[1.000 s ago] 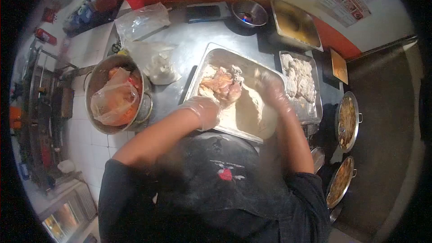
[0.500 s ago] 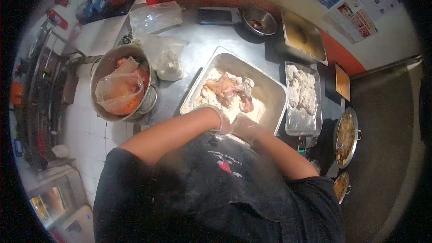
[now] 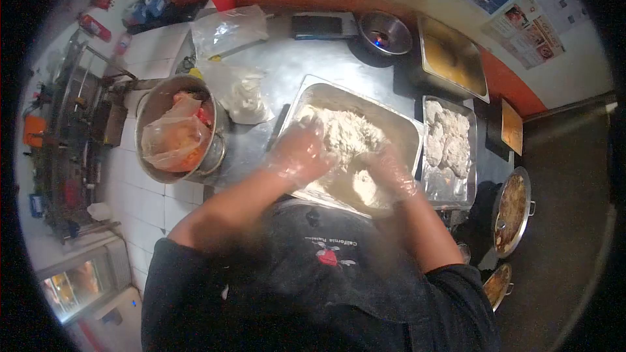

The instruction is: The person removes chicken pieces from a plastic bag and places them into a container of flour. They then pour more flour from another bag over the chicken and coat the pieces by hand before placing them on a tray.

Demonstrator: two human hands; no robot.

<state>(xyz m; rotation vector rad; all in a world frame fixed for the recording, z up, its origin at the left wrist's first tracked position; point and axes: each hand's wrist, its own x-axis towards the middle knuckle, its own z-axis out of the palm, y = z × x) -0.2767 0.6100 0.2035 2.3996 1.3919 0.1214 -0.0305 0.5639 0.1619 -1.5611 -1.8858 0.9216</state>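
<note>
A deep metal tray [image 3: 407, 132] in front of me holds white flour [image 3: 349, 132] heaped over its contents. My left hand [image 3: 303, 150], in a clear plastic glove, is at the left side of the heap. My right hand [image 3: 390, 168], gloved too, is at the heap's right side. The fingers of both hands are blurred and partly hidden by flour, so whether they grip anything cannot be made out. To the right, a shallower tray [image 3: 450, 190] holds flour-coated pieces [image 3: 450, 137].
A large pot [image 3: 145, 150] with orange-red contents and a plastic bag stands left. Behind are plastic bags [image 3: 244, 94], a metal bowl [image 3: 385, 26] and a deep pan [image 3: 456, 58]. Round pans [image 3: 512, 212] sit at the right.
Both hands have moved up and apart from the near edge of the tray to the sides of the heap. Flour now covers the reddish pieces that showed before. The view has shifted slightly.
</note>
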